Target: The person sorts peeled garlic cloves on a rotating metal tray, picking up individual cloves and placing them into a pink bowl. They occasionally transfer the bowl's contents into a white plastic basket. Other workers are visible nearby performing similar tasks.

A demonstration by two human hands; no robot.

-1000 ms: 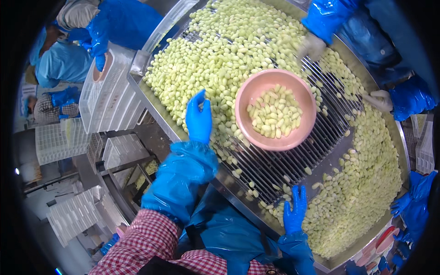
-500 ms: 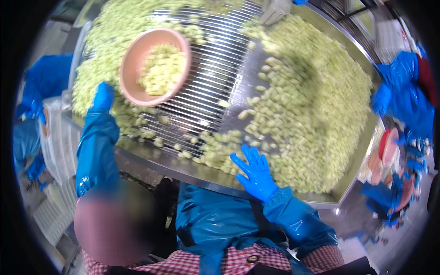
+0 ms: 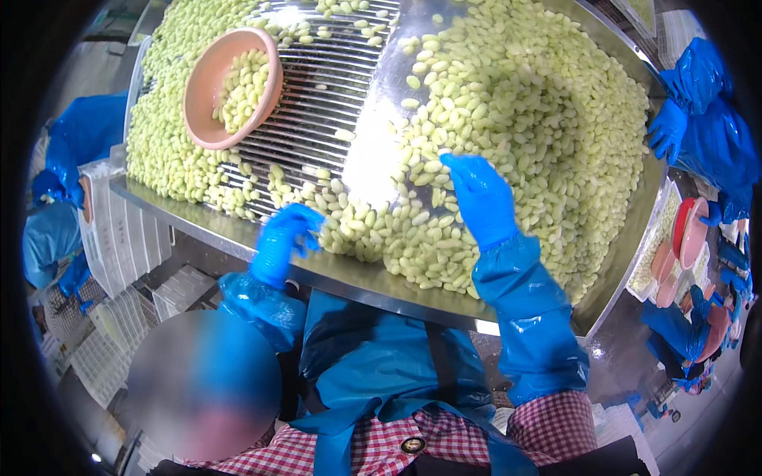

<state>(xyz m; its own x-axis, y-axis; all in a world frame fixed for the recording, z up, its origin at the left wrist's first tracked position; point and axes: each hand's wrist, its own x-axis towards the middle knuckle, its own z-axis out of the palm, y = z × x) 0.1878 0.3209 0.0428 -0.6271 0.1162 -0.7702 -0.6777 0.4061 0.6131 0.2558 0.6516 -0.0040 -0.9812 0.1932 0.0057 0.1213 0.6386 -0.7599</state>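
Note:
My right hand (image 3: pixel 480 202), in a blue glove, hangs over the loose pale green, grape-like oval fruits (image 3: pixel 540 159) on the right of the metal table. Its fingers are drawn together at the tips; a pale spot shows there, too small to name. Above the near rim, my left hand (image 3: pixel 287 238) is loosely curled with fingers apart, holding nothing I can see, beside fruits at the table's front. A pink basin (image 3: pixel 198 95), tilted and partly filled with the same fruits, rests at the left on the slatted grate (image 3: pixel 317 103).
The metal table's raised rim (image 3: pixel 349 292) runs between me and the fruits. At the right edge a person's gloved hand (image 3: pixel 668 131) reaches the table. Another person in blue (image 3: pixel 87 135) is at the left, near white crates (image 3: pixel 119 222). Pink basins (image 3: pixel 692 230) stand farther right.
My left hand has come back from the fruits at the far left to the near rim. My right hand has moved forward and its spread fingers have closed together.

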